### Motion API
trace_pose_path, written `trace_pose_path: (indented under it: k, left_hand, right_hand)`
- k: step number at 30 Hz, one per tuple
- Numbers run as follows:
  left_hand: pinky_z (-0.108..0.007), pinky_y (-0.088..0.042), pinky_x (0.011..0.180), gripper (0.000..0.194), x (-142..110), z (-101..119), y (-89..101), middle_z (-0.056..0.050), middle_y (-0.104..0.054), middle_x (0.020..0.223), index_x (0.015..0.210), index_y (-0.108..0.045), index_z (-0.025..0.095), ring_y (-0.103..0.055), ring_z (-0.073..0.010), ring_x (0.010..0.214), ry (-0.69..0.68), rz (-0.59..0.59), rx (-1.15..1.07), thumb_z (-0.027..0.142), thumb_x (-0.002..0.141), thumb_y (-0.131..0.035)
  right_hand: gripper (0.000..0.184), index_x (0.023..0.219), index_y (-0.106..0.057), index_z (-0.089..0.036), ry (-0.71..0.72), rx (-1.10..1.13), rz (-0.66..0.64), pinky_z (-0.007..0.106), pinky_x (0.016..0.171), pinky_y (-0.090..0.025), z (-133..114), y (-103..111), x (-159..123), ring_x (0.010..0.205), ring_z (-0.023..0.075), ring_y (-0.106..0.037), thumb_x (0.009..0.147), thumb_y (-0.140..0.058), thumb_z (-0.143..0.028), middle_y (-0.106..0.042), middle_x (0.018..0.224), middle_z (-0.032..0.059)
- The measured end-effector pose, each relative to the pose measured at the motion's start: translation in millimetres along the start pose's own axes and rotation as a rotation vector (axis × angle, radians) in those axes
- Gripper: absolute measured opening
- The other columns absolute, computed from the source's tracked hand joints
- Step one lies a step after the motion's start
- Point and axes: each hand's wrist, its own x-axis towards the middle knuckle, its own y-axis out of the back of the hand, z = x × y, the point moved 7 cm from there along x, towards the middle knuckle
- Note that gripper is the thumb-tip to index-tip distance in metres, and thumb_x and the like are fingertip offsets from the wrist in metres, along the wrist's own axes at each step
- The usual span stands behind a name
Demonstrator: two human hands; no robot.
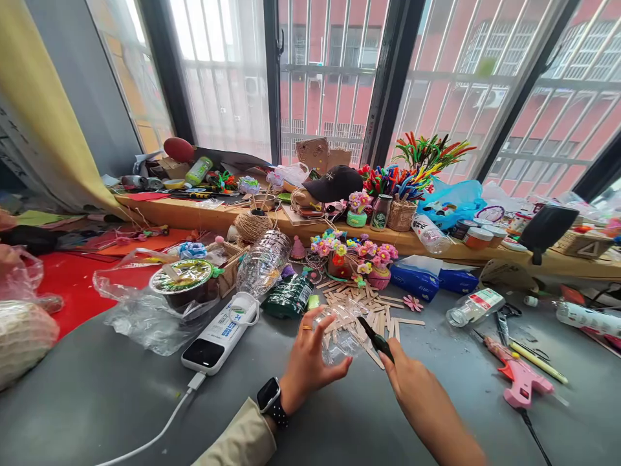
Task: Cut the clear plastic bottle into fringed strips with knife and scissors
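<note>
A clear piece of plastic bottle [342, 346] sits within the curve of my left hand [310, 356], whose thumb and fingers are bent around its near side. In my right hand [412, 382] is a dark utility knife [374, 338], its slim black end pointing up and left toward the plastic's right edge. Whether the blade touches the plastic cannot be made out. Just beyond both hands lies a loose pile of wooden craft sticks [383, 317]. A dark green cut bottle piece [288, 296] rests to the left of the pile.
At left stand a white power bank [223, 333] with a cable and a lidded food bowl [182, 277]. A pink glue gun [526, 382], scissors [503, 323] and a clear bottle [475, 307] lie at right. Pink crocheted flowers [381, 255] stand behind the sticks. Another person's hand [10, 262] shows far left.
</note>
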Motion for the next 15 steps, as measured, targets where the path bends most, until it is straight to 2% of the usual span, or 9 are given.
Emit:
trace_pose_path:
  k: [7,15]
  left_hand:
    - [-0.044,-0.041,0.09,0.064,-0.8,2.9,-1.3,-0.013,-0.034,0.12,0.114,-0.037,0.02,-0.039,-0.0284,0.113,-0.038,-0.037,0.007,0.035,0.059,-0.065]
    - [-0.045,-0.039,0.091,0.064,0.6,-1.2,-1.9,-0.013,-0.035,0.118,0.115,-0.035,0.02,-0.038,-0.0277,0.113,0.011,-0.029,-0.014,0.036,0.061,-0.064]
  right_hand:
    - [0.034,0.115,-0.044,-0.016,-0.007,-0.025,-0.051,0.031,0.057,-0.04,3.1,0.8,-0.2,0.078,0.0307,-0.065,0.09,-0.022,-0.027,-0.069,0.084,0.0154]
    - [0.035,0.116,-0.043,-0.016,0.003,-0.005,-0.054,0.03,0.059,-0.04,-1.5,1.5,0.1,0.079,0.0285,-0.065,0.09,-0.022,-0.027,-0.069,0.085,0.0147]
